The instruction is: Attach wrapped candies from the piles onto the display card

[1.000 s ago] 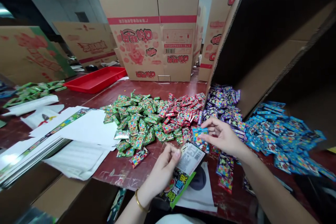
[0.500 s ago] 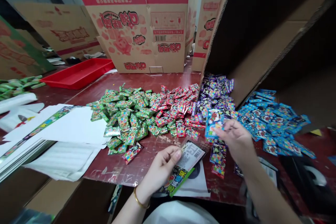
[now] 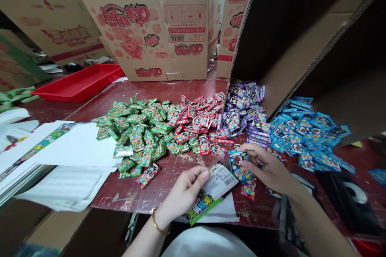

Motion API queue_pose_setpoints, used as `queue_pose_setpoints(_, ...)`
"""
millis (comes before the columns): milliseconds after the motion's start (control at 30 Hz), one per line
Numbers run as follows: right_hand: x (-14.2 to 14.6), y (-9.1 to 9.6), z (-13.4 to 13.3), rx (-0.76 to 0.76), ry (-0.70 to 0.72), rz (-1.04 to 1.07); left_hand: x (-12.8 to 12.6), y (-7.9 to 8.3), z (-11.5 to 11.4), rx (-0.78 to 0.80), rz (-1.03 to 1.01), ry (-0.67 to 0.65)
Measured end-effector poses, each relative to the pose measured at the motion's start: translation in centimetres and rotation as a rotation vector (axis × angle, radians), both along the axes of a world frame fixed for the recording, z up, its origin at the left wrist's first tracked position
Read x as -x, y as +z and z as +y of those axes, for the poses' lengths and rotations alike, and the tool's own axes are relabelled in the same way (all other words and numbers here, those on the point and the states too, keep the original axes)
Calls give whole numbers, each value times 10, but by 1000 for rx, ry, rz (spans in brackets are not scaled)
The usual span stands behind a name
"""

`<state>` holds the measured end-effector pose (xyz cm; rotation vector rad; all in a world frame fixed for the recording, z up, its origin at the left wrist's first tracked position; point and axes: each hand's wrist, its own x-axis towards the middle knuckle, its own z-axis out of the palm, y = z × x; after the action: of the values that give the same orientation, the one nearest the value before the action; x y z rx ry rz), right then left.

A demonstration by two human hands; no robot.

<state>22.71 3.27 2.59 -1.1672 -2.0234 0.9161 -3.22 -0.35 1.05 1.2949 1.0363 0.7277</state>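
Head view | my left hand [image 3: 185, 192] is pinching the flat printed bag [image 3: 211, 192] at the near table edge | my right hand [image 3: 268, 168] is gripping blue sachets [image 3: 238, 164] just right of the bag's mouth | green pile [image 3: 135, 132], red pile [image 3: 199, 124], purple pile [image 3: 244, 112], blue pile [image 3: 307, 136] are lying beyond, left to right.

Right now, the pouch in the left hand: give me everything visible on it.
The pouch is a flat, glossy printed packet. The upper part is white with a barcode and small print. The lower part is green and black with large characters. It lies tilted, its top end towards the candy piles, over the near edge of the table and on a white sheet. The left hand pinches its upper left edge between thumb and fingers.
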Motion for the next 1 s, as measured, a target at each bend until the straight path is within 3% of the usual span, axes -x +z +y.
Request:
queue_pose_setpoints(267, 7, 7, 2, 58, 115, -62, -7, -2, -1, 22, 51, -107)
queue_pose_setpoints(467, -7, 20, 10, -43, 110, -79, -10, -1, -2, 48, 0, -97)
queue_pose_setpoints(633, -6, 32, 10, -27, 224, -119, -14, 2, -3, 46, 14, -130)
queue_pose_setpoints(733, 3, 31, 8, -24, 307, -102, -18, 1, -4, 15, 41, -142)
queue_pose_setpoints(800, 9, 22, 8, -6, 242, -43, -21, 0, -3, -2, 34, -98)
queue_pose_setpoints(933, 19, -8, 5, -48, -100, 148, -23, 1, 1, -9, -66, 109)
queue_pose_setpoints(1000, 26, -21, 1, -77, -80, 186, -24, -1, 1, 11, -112, 164)
